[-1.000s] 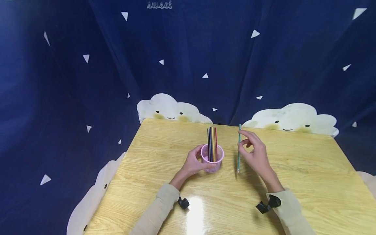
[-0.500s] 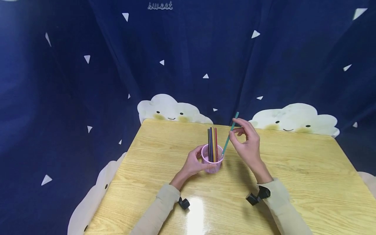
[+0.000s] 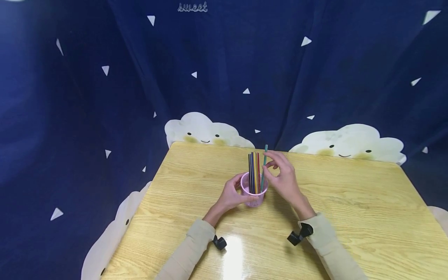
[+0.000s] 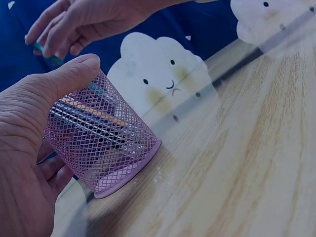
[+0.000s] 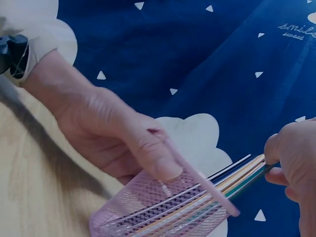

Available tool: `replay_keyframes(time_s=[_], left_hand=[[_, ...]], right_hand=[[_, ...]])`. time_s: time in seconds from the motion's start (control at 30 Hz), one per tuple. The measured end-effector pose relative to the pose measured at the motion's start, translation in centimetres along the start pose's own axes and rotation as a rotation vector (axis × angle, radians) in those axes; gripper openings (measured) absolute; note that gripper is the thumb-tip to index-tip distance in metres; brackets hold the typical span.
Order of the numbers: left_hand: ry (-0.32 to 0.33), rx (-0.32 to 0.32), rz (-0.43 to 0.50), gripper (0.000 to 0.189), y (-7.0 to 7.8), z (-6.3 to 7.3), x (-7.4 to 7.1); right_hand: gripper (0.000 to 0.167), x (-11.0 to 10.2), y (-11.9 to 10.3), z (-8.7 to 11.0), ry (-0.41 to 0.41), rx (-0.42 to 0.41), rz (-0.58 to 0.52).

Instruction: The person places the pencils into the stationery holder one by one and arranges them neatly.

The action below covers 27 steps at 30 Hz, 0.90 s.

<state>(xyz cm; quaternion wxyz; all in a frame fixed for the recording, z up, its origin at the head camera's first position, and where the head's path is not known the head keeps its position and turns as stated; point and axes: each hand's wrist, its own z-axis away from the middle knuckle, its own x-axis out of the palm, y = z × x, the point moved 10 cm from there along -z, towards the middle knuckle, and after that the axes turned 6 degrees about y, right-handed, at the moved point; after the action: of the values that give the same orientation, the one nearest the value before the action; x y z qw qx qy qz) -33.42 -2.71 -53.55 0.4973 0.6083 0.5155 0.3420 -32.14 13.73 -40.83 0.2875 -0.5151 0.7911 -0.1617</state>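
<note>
My left hand (image 3: 231,193) grips a pink mesh pencil cup (image 3: 257,202), thumb across the near side and fingers behind. Several pencils (image 3: 254,169), dark, yellow and red, stand bunched inside it. My right hand (image 3: 283,177) pinches a teal pencil (image 3: 263,179) near its upper part, between thumb and fingers. The lower end of this pencil is within the cup's rim, beside the red one. In the left wrist view, the mesh wall (image 4: 113,148) shows the pencils through it, and the cup's base is close over the table.
A light wood-grain table (image 3: 350,217) lies under both hands. Behind it hangs a dark blue curtain (image 3: 217,97) with white triangles and smiling clouds. Black wrist cameras (image 3: 219,243) sit at both cuffs.
My right hand has moved left with the teal pencil, from beside the cup to over it, then lowered the pencil's end inside. The left hand and cup have stayed put.
</note>
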Motion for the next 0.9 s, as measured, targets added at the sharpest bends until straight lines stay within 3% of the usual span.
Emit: replay_keyframes(time_s=[0.4, 0.73, 0.9], left_hand=[[-0.001, -0.017, 0.023, 0.084, -0.1, -0.1, 0.0], [-0.002, -0.012, 0.016, 0.083, 0.0, -0.1, 0.2], [0.004, -0.014, -0.007, 0.083, -0.1, -0.1, 0.2]], right_hand=[[0.050, 2.2, 0.8, 1.2, -0.152, 0.065, 0.054], [0.050, 2.1, 0.7, 1.6, -0.160, 0.078, 0.110], [0.045, 1.2, 0.7, 2.2, -0.111, 0.069, 0.110]])
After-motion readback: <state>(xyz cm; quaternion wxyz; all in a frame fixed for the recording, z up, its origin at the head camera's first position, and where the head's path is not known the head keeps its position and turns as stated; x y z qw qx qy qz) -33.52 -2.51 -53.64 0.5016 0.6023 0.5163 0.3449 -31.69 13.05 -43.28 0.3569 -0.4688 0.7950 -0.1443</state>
